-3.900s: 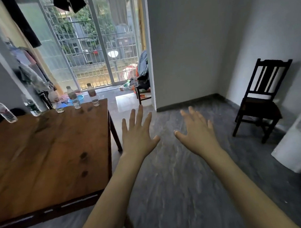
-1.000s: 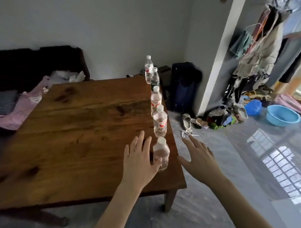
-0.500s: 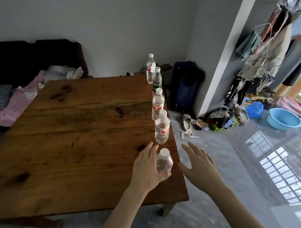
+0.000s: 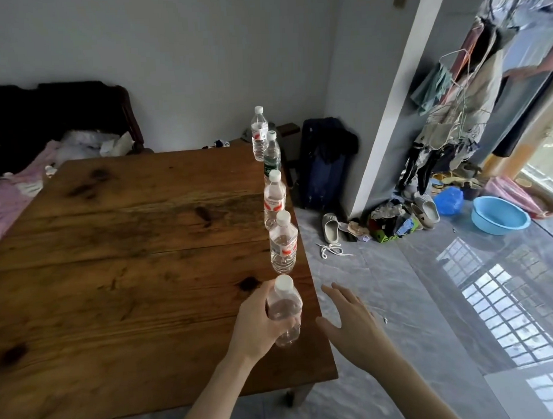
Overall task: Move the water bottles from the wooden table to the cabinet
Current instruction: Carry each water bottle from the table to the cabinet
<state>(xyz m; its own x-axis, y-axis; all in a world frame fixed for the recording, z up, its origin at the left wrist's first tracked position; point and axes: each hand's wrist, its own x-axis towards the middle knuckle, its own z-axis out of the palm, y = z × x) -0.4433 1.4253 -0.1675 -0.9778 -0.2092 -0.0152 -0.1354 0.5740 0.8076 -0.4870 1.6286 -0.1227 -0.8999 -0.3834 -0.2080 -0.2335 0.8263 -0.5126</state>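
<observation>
Wooden tabletop (image 4: 121,277), near edge cut off: five water bottles in a row along its right edge, nearest bottle (image 4: 284,311) wrapped by left hand (image 4: 260,322) fingers, its base hidden; right hand (image 4: 354,327) open, empty, beside the edge; shoes (image 4: 330,227) and blue basin (image 4: 499,214) on the floor beyond.

Four upright clear plastic water bottles (image 4: 282,242) line the right edge of the brown wooden tabletop (image 4: 129,261) toward its far right corner, crowding that side; the broad surface to their left lies open.
</observation>
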